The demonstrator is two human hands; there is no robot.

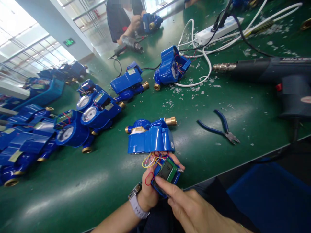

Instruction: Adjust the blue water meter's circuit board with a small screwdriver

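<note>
While the left hand [148, 191] clamps a small blue module with a green display board [167, 173], the right hand's [194, 210] extended finger presses its edge. Coloured wires [152, 159] run into the blue plastic meter housing [150, 137] just beyond.

**Bare forearms, one watch**

The left hand [148, 191] has a bare forearm with no sleeve in view. At its wrist sits a wristwatch [136, 200]: a pale grey band and a dark, metal-edged case turned to the outer side. Beside the wristwatch, the right hand [194, 210] is bare too, without ring or glove. Below the wristwatch, dark clothing covers the lap.
</note>
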